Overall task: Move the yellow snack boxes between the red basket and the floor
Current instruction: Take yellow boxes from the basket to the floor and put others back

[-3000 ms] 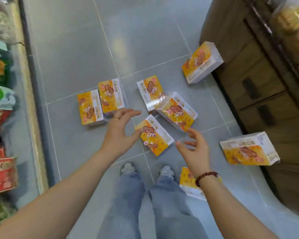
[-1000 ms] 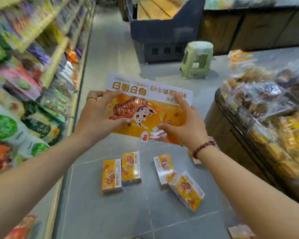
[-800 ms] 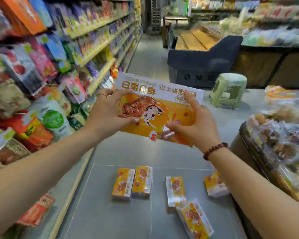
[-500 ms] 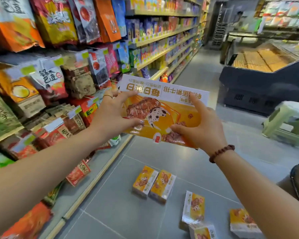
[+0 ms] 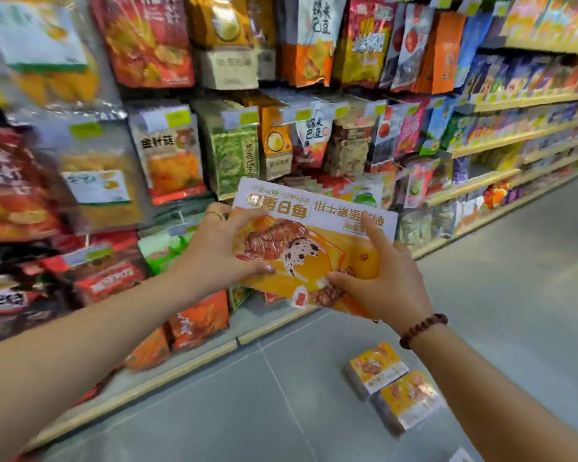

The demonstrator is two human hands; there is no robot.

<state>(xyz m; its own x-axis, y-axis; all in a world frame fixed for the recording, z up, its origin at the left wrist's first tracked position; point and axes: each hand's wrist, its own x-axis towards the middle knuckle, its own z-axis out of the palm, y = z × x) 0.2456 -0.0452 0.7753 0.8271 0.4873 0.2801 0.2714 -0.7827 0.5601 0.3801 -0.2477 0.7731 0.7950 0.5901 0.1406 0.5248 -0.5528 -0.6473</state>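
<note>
Gripping a flat, glossy yellow snack box (image 5: 314, 243) with left hand (image 5: 219, 253) at its nine o'clock edge, right hand (image 5: 389, 285) at four o'clock (print upside down).

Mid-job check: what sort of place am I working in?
Most likely a supermarket aisle: long shelves packed with bagged snacks, price tags on their edges, tiled floor. The left hand and right hand hold a yellow snack box.
</note>
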